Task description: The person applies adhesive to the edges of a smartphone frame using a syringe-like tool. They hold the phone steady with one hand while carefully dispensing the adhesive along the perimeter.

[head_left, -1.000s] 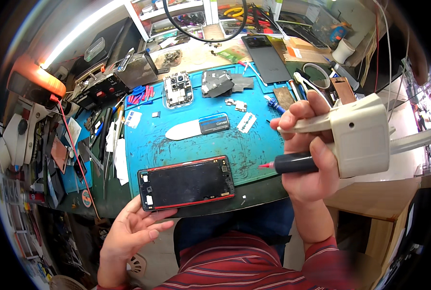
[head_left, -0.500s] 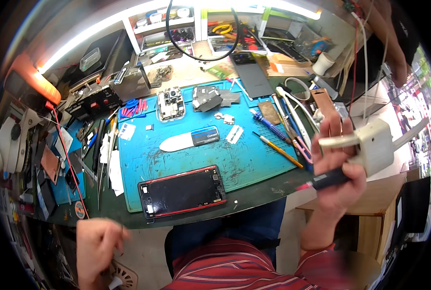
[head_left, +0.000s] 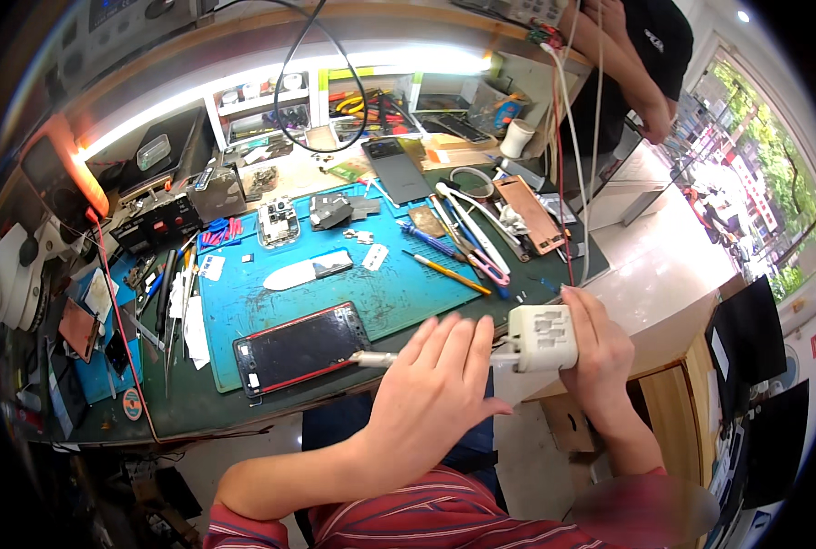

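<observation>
Plainly, our right grip [head_left: 602, 355] was clamped on the white slotted block [head_left: 543, 339] at its left; our left grip [head_left: 433, 384], fingers straight and unclosed, crossed over a pale rod [head_left: 378, 359] whose tip stood near the red-edged phone [head_left: 298, 348] on the desk [head_left: 193, 410]

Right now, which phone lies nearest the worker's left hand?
The red-edged black phone, at the near edge of the blue mat; the grey phone lies farther back.

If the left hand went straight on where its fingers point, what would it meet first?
The left hand would probably meet the yellow pencil-like tool first, lying ahead in the picture, though with depth unclear it could pass above.
</observation>
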A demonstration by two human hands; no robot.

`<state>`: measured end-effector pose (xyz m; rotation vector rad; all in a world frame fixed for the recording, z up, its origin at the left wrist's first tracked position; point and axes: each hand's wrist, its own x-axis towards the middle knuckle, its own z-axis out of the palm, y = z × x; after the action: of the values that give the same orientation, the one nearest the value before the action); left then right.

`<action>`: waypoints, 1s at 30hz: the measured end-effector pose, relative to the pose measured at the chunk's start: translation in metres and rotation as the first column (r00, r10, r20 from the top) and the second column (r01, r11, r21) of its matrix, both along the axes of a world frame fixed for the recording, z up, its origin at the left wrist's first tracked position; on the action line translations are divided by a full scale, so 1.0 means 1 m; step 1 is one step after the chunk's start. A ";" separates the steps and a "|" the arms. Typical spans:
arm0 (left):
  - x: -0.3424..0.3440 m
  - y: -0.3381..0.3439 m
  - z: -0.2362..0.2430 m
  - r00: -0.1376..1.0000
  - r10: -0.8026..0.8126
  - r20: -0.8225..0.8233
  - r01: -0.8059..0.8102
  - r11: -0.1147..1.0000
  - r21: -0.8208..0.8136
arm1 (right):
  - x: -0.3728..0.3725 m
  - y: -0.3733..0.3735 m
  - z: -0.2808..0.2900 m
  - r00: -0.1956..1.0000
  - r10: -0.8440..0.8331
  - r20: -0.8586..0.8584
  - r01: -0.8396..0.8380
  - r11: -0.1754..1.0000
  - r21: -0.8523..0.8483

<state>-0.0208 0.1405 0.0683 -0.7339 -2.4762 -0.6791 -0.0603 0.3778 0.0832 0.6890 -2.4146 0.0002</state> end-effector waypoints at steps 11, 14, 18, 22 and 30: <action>0.036 0.022 -0.012 0.998 -0.034 0.045 0.039 0.993 -0.109 | 0.033 0.003 0.006 0.990 0.141 -0.001 -0.141 0.990 0.009; 0.036 0.028 -0.008 1.000 -0.017 0.026 0.020 0.995 -0.095 | 0.033 0.008 0.005 0.990 0.140 0.028 -0.140 0.990 -0.022; 0.033 0.036 0.001 1.000 -0.031 0.003 0.031 0.989 -0.145 | 0.042 0.018 0.013 0.960 0.051 0.275 -0.044 0.999 -0.031; 0.033 0.048 0.007 0.973 -0.210 0.100 0.223 0.965 -0.140 | 0.064 0.045 0.017 0.862 0.005 0.508 -0.013 1.000 0.012; 0.033 0.062 -0.019 0.871 -0.274 0.408 0.220 0.960 0.175 | 0.065 0.030 0.026 0.969 0.080 0.234 -0.106 0.989 0.099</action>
<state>0.0126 0.2021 0.0491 -0.9491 -2.7186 -1.1924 0.0046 0.4078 0.1096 0.8966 -2.6159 -0.0168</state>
